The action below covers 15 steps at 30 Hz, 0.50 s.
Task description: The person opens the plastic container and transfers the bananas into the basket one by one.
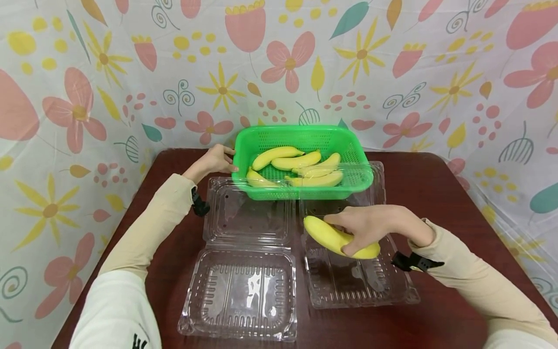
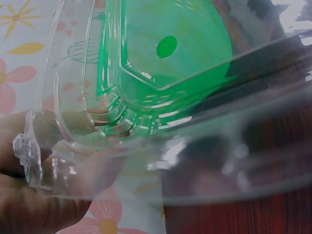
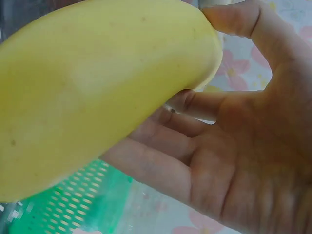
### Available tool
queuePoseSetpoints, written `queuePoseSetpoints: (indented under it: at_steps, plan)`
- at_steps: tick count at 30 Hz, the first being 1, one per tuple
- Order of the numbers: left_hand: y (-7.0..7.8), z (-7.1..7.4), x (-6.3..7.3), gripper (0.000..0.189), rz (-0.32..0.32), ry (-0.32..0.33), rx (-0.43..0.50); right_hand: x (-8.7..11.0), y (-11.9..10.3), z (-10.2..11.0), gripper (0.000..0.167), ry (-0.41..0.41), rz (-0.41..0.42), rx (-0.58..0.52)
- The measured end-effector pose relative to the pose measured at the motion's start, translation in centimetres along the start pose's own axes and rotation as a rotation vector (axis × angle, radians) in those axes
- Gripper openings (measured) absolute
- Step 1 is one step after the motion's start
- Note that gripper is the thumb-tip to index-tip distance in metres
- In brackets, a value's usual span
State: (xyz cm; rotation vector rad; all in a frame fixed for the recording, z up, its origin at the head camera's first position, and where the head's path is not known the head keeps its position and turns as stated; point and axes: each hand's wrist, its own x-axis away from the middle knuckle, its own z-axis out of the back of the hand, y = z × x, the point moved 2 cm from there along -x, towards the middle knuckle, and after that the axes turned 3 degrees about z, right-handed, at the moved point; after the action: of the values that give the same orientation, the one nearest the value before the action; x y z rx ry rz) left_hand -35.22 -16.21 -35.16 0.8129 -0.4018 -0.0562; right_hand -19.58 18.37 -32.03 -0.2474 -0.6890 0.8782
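Note:
A yellow banana (image 1: pixel 324 235) is in my right hand (image 1: pixel 368 225), thumb on one side and fingers on the other. It hangs over the base of the right clear plastic clamshell container (image 1: pixel 364 298). In the right wrist view the banana (image 3: pixel 97 87) fills much of the picture, fingers curled behind it. At the back, a green plastic basket (image 1: pixel 305 194) holds several bananas (image 1: pixel 276 155). My left hand (image 1: pixel 215 160) grips the basket's left rim. The left wrist view shows that hand (image 2: pixel 48 195) partly through a clear lid (image 2: pixel 195 161).
A second open clamshell container (image 1: pixel 237 327) lies at the left, its lid (image 1: pixel 248 213) folded back toward the basket. The right container's raised lid (image 1: pixel 378 184) overlaps the basket's front. Everything stands on a dark red-brown table (image 1: pixel 165 291), with a flower-patterned curtain (image 1: pixel 287 63) behind.

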Motion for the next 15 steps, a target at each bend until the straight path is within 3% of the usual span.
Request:
queuePoseSetpoints:
  at_steps: [15]
  plan:
    - [-0.1,0.0,0.0,0.066,0.007,0.001,0.001,0.4,-0.4,3.2,0.025,0.093,0.006,0.084]
